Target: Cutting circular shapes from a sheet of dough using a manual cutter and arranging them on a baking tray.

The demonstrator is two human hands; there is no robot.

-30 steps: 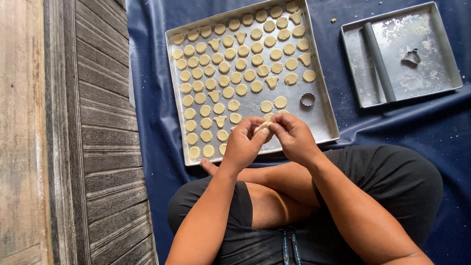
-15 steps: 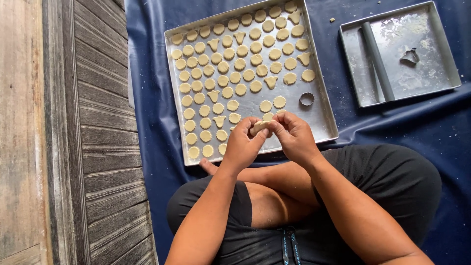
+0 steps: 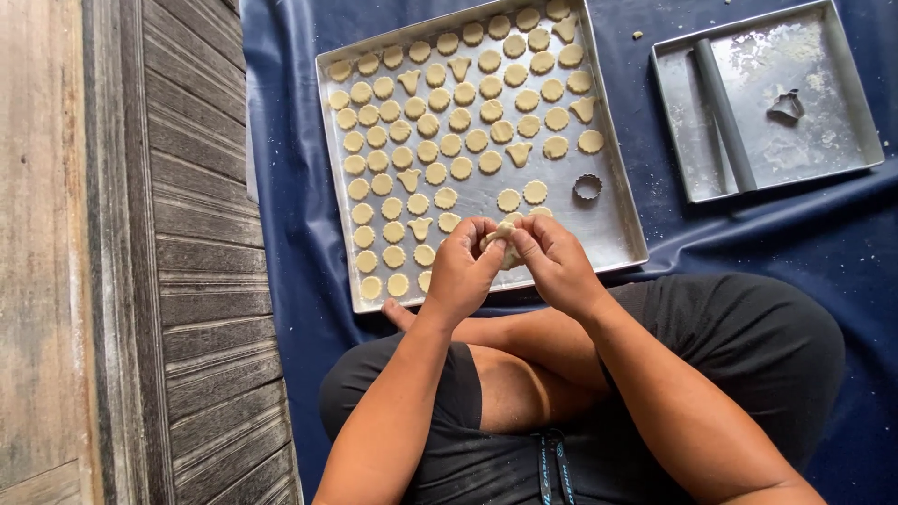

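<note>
My left hand point(image 3: 460, 266) and my right hand point(image 3: 555, 265) meet over the near edge of a large metal baking tray point(image 3: 613, 201). Both pinch one small pale piece of dough point(image 3: 499, 238) between their fingertips. The tray holds several rows of cut dough pieces point(image 3: 449, 122), mostly round with scalloped edges, a few shaped differently. A round fluted metal cutter point(image 3: 587, 188) lies on the tray's bare right part, just beyond my right hand.
A smaller metal tray point(image 3: 823, 159) at the upper right holds a grey rolling rod point(image 3: 723, 114) and a shaped cutter point(image 3: 786, 107). Everything rests on a dark blue sheet point(image 3: 290, 206). Weathered wooden boards point(image 3: 187, 262) run along the left. My crossed legs in black shorts point(image 3: 730, 346) fill the foreground.
My hands stay over the tray's near edge; the fingers have shifted slightly around the dough piece. Nothing else has moved.
</note>
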